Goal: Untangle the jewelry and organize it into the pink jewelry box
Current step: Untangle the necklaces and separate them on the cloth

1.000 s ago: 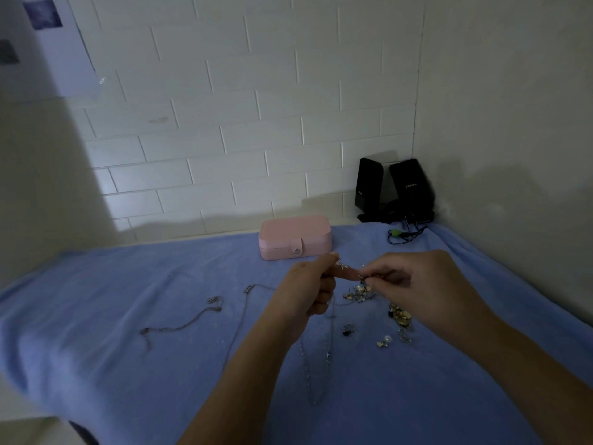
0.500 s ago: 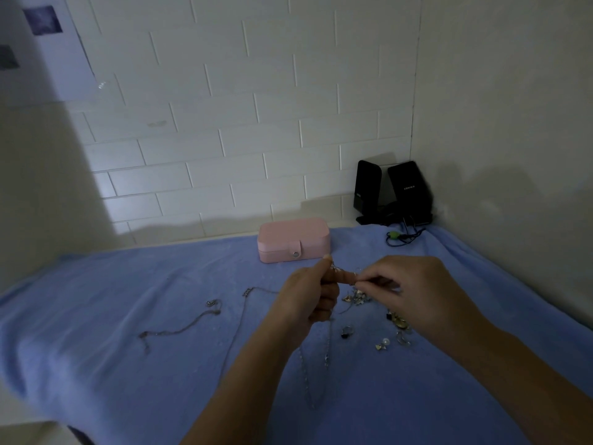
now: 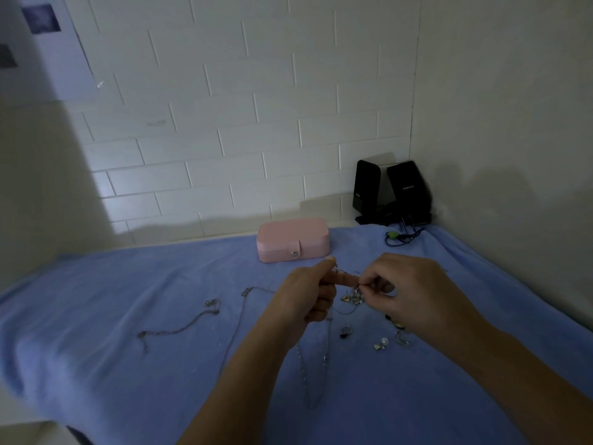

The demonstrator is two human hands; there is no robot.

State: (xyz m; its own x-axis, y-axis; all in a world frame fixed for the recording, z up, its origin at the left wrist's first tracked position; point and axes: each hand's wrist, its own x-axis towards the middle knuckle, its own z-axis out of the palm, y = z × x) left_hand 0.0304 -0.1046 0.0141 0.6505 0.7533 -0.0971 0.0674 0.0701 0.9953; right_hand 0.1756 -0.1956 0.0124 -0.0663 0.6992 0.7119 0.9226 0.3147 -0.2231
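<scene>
The pink jewelry box (image 3: 293,239) sits closed at the back of the blue cloth (image 3: 112,348). In front of it my left hand (image 3: 306,297) and my right hand (image 3: 407,290) both pinch a tangled clump of small silver jewelry (image 3: 353,295), held just above the cloth. A long silver chain (image 3: 313,364) hangs from the clump down onto the cloth. A thin chain (image 3: 179,329) lies apart at the left, another thin chain (image 3: 237,319) runs beside my left forearm. Loose rings and earrings (image 3: 382,342) lie below my right hand.
Two black speakers (image 3: 390,191) with a cable and a green plug (image 3: 391,234) stand in the back right corner. A white tiled wall closes the back, a plain wall the right. The cloth's front left edge drops off near the bottom left.
My hands have stayed together on the clump, shifting only slightly. The camera has tilted a little, so the scene sits a bit higher in view.
</scene>
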